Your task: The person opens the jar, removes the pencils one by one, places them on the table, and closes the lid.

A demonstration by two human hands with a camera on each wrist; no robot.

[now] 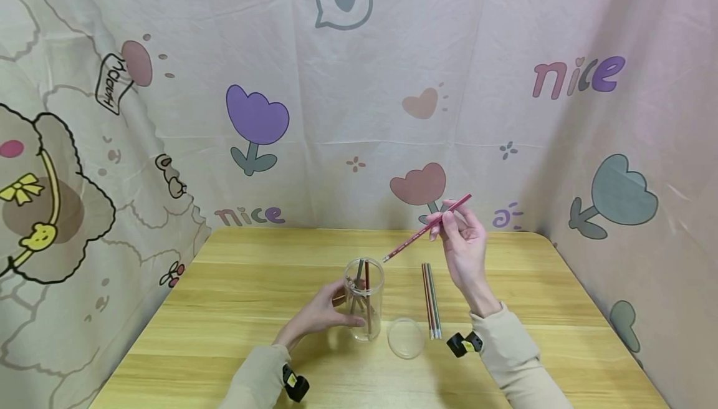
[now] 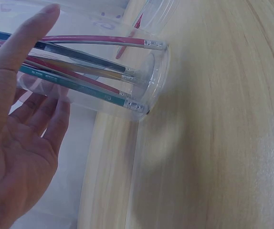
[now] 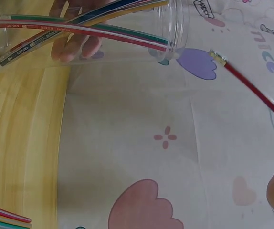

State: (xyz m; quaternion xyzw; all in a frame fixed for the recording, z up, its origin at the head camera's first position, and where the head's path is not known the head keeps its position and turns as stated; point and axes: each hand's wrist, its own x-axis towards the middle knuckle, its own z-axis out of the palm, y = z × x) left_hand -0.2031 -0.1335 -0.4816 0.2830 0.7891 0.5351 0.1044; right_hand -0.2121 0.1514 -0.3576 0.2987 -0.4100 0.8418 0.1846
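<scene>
A beige sleeve (image 1: 255, 375) is seen nearest, at seven o'clock. A clear jar (image 1: 375, 305) holding pencils (image 2: 79, 87) is gripped by the left hand (image 1: 322, 310). A red pencil (image 1: 412, 239) is pinched by the right hand (image 1: 465, 247), its eraser (image 3: 214, 53) apart from the jar at one o'clock. On the bench (image 1: 252, 284), loose pencils (image 1: 431, 301) are laid at the jar's three o'clock, a lid (image 1: 406, 338) at four.

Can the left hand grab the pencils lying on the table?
Probably not right now: the left hand is holding the clear jar, which is between it and the pencils on the table.
</scene>
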